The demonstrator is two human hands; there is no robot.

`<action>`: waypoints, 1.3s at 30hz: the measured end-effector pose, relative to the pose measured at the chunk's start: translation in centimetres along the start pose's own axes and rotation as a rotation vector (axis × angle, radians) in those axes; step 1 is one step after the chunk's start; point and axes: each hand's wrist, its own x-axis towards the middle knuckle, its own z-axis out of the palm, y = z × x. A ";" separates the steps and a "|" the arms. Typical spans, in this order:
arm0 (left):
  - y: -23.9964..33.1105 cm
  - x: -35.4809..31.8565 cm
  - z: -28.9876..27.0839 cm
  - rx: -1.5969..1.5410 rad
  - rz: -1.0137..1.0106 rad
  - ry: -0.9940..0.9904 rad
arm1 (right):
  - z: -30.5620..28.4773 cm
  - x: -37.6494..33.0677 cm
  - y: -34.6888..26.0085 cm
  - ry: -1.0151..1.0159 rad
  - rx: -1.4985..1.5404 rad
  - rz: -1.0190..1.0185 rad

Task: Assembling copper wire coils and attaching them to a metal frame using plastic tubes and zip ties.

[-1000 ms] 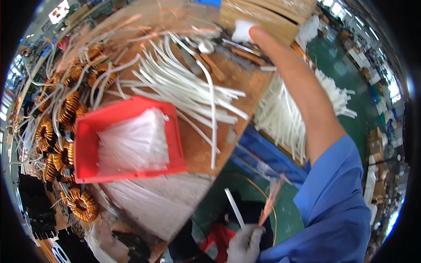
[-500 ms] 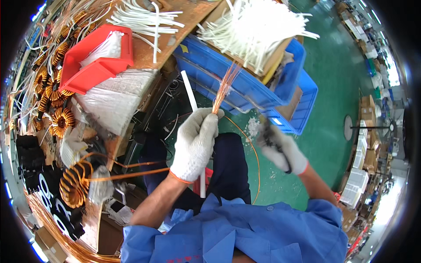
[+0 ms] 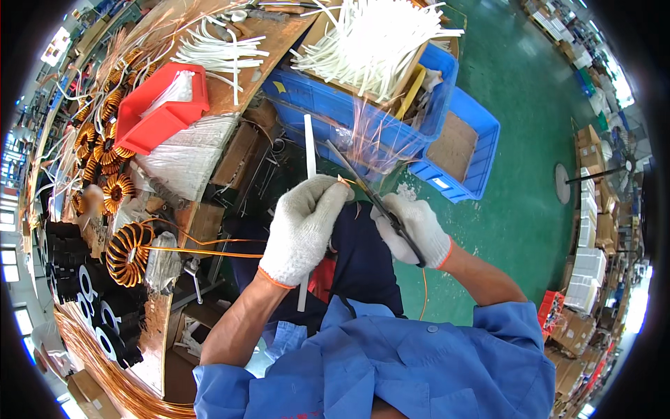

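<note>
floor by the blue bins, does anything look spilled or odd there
Yes: white scraps lie scattered on the green floor by the lower blue bin, just beyond the right hand. They look spilled, being loose rather than in a container.

Bright room, glare at the rim

Light enters from windows (image 3: 8,257) at the left rim, and glare whitens the right one. The tubes (image 3: 377,42) heaped at top burn out to flat white; the floor (image 3: 516,140) is evenly lit. Shadow fills the space under the table (image 3: 280,43). The strands (image 3: 368,131) smear. Edges bow toward black corners
</note>
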 end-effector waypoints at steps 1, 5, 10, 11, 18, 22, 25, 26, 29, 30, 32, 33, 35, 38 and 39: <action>0.1 0.3 0.0 -0.026 0.001 0.020 | 0.5 0.5 0.1 0.040 0.079 0.011; -1.2 1.1 -0.8 -0.029 0.053 0.041 | 0.9 8.1 2.1 0.103 0.052 0.092; -1.1 1.1 -0.7 -0.066 -0.008 0.011 | -2.7 27.7 5.5 0.003 -0.246 0.100; -1.0 1.0 -0.9 -0.068 -0.011 0.019 | -4.5 31.9 3.8 -0.136 -0.055 0.256; -0.5 -0.4 -1.9 -0.156 0.043 -0.053 | -2.9 30.8 -2.3 0.010 0.133 0.021; 0.3 -1.2 -1.1 -0.092 0.077 -0.125 | 0.3 19.1 -2.7 -0.533 1.110 0.599; 0.7 -2.6 -1.0 -0.033 -0.009 -0.177 | 1.8 14.0 -3.3 -0.284 1.418 0.430; 0.5 -3.0 -1.2 0.059 0.065 -0.171 | 0.9 13.0 -3.4 -0.159 1.474 0.414; 0.4 -3.8 -1.1 0.250 0.357 -0.129 | -5.0 9.8 -2.3 -0.022 1.377 0.219; 0.9 -4.0 -1.0 0.137 0.164 -0.222 | -6.6 8.1 -3.4 0.003 1.006 0.233; 2.6 -4.9 -0.5 0.029 -0.035 -0.296 | -7.0 5.7 -3.0 0.013 0.390 -0.188; 3.4 -5.4 -0.1 0.049 -0.107 -0.333 | -6.4 4.6 -2.1 0.014 0.128 -0.599; 4.0 -6.4 0.0 0.064 -0.195 -0.357 | -6.8 1.4 -5.9 -0.147 -0.102 -0.422; 4.5 -7.1 -0.4 0.110 -0.234 -0.414 | -6.5 -0.6 -7.0 -0.076 -0.212 -0.548; 4.7 -7.4 -0.3 0.111 -0.244 -0.418 | -6.5 -1.2 -7.1 -0.077 -0.205 -0.540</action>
